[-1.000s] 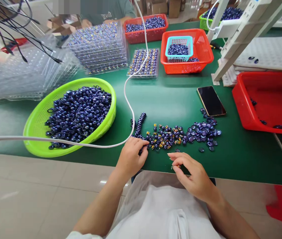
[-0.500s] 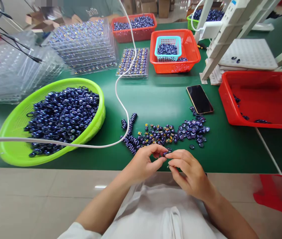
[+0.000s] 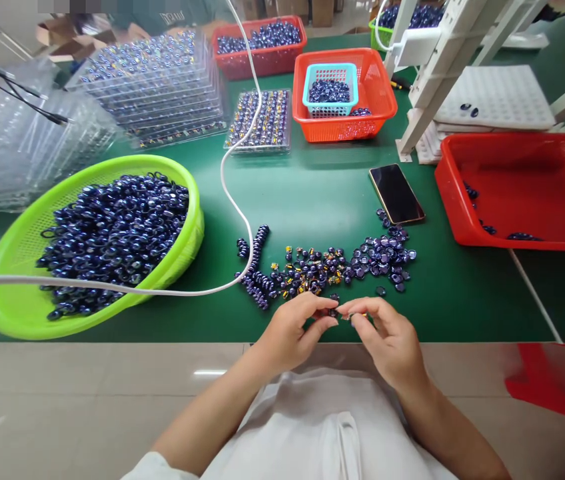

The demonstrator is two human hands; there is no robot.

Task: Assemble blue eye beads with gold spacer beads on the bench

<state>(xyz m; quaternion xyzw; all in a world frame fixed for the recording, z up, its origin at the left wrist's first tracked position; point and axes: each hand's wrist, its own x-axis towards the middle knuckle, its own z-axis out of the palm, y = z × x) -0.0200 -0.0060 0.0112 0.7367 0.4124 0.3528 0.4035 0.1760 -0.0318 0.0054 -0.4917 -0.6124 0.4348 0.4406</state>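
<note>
My left hand is closed in a pinch on a small shiny dark-blue part near the table's front edge. Close beside it, my right hand pinches a tiny piece with a yellowish bit, mostly covered by the fingers. Just beyond the hands lie dark-blue parts with yellow pieces. To their right spreads a pile of flat dark-blue caps, and to their left are rows of stacked dark-blue rings.
A green basket of dark-blue looped parts stands left, with a white cable crossing it. A phone and a red bin are right. Behind are clear trays, an orange basket and a white post.
My right hand has turned, its thumb and fingers now closed on the small yellowish piece. My left hand keeps its pinch. The whole view has shifted slightly.
</note>
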